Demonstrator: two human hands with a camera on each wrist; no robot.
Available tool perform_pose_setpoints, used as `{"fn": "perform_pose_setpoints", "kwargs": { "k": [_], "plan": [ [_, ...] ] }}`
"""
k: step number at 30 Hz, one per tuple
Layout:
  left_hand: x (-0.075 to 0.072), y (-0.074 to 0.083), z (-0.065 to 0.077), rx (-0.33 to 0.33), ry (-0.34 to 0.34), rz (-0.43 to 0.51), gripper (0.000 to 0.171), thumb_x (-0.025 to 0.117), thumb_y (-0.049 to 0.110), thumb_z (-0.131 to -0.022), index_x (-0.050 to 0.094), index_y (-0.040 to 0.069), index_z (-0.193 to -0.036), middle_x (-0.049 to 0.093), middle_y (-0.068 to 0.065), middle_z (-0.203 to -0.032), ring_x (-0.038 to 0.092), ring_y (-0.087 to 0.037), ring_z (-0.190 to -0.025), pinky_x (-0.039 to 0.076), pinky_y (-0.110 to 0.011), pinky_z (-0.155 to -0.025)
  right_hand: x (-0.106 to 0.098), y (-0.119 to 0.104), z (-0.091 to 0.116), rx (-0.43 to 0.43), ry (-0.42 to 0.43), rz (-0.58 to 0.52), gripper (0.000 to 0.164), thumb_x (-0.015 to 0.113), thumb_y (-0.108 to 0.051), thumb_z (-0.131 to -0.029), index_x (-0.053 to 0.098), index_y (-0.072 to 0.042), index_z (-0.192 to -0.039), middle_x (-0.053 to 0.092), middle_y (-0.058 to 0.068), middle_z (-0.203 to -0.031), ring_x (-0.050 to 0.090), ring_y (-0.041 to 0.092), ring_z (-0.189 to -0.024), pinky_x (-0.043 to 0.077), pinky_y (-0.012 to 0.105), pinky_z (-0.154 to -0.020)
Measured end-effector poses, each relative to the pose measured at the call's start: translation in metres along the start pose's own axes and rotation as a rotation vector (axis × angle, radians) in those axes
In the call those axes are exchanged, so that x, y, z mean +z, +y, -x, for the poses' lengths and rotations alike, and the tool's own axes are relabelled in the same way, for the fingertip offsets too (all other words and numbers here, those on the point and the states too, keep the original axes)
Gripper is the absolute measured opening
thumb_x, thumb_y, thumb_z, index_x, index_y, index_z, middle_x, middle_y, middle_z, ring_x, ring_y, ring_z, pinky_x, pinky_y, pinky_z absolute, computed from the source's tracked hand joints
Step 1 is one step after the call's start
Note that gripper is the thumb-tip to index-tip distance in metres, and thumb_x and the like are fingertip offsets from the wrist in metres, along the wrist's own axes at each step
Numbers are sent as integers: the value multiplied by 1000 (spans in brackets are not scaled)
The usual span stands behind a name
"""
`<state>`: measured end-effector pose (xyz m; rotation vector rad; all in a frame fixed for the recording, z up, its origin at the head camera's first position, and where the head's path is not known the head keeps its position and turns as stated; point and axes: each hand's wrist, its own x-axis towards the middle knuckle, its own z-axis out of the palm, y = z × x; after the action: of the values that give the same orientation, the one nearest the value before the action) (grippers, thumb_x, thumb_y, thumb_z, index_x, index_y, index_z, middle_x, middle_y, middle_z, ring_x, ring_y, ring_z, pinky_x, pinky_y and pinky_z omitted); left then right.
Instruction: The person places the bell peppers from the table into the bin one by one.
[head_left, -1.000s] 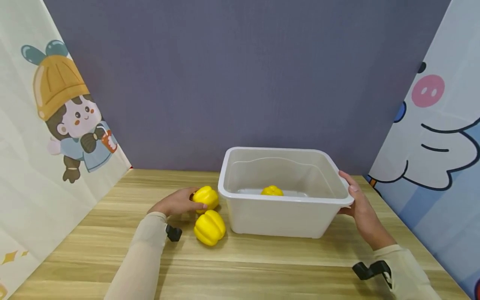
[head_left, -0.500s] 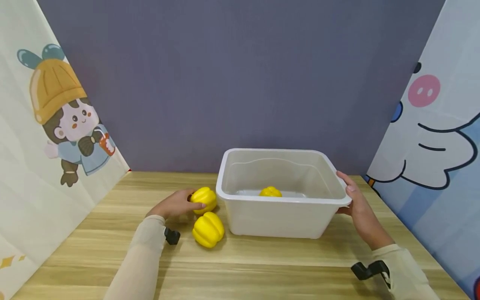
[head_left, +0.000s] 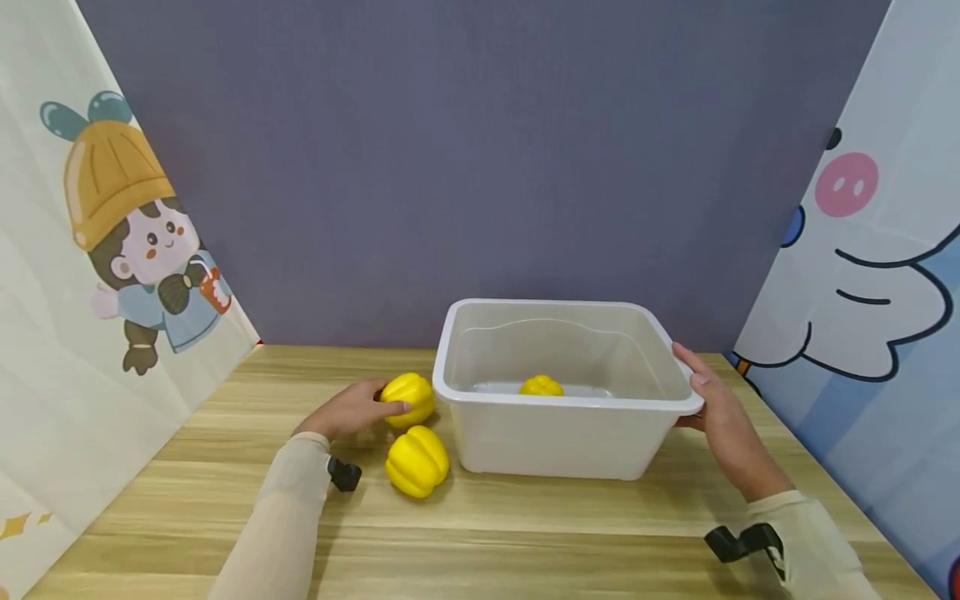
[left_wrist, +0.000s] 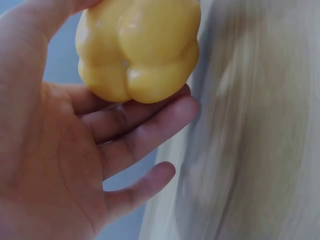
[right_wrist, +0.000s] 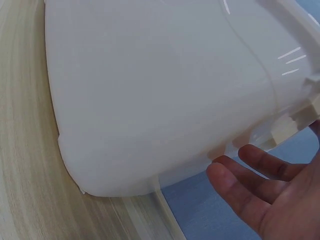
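Note:
My left hand (head_left: 352,410) grips a yellow bell pepper (head_left: 409,400) on the table, left of a white plastic bin (head_left: 547,437). In the left wrist view, the thumb and fingers lie around the bell pepper (left_wrist: 145,50), while the little finger stands apart from it. Just in front sits a second yellow bell pepper (head_left: 417,462), untouched. A third bell pepper (head_left: 542,386) lies inside the bin, its lower part hidden by the front wall. My right hand (head_left: 723,425) holds the bin's right rim, thumb on top; the right wrist view shows fingertips under the rim against the bin's wall (right_wrist: 150,100).
The wooden table (head_left: 450,554) ends at a grey-blue backdrop (head_left: 480,167) close behind the bin. Printed cloth panels (head_left: 45,275) with cartoon figures flank both sides. Black wrist mounts (head_left: 345,474) sit on the sleeves.
The head view has shifted slightly. Both hands keep their grips, and the bell peppers and bin stay in place.

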<state>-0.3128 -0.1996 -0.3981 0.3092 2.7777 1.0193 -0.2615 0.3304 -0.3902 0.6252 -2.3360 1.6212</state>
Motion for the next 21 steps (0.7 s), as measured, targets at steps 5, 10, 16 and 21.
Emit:
{"fn": "perform_pose_setpoints", "kwargs": {
  "k": [5, 10, 16, 21],
  "plan": [
    [-2, -3, -2, 25, 15, 81, 56, 63, 57, -93, 60, 12, -126, 65, -3, -113, 57, -22, -105, 44, -48, -97, 0, 1, 0, -19, 12, -22, 52, 19, -32, -112, 24, -11, -159, 43, 9, -141, 60, 10, -103, 56, 31, -73],
    [-4, -5, -3, 31, 15, 150, 49, 61, 55, -95, 61, 10, -117, 62, -6, -103, 54, -23, -99, 41, -44, -92, 0, 3, 0, -37, 8, -35, 51, 17, -31, -112, 24, -12, -159, 45, 7, -134, 59, 9, -101, 56, 32, -73],
    [-4, -7, -4, 40, 30, 194, 48, 61, 53, -96, 60, 8, -114, 60, -9, -101, 55, -26, -98, 42, -45, -91, 1, 2, 2, -27, 3, -18, 51, 15, -32, -112, 22, -14, -160, 45, 9, -134, 59, 10, -102, 56, 34, -73],
    [-5, -6, -5, 50, 33, 244, 49, 60, 52, -97, 59, 8, -118, 61, -10, -103, 57, -26, -100, 45, -48, -94, 2, 0, 2, -25, 6, -9, 50, 17, -30, -112, 21, -15, -160, 44, 10, -133, 57, 10, -101, 55, 35, -73]
  ]
}}
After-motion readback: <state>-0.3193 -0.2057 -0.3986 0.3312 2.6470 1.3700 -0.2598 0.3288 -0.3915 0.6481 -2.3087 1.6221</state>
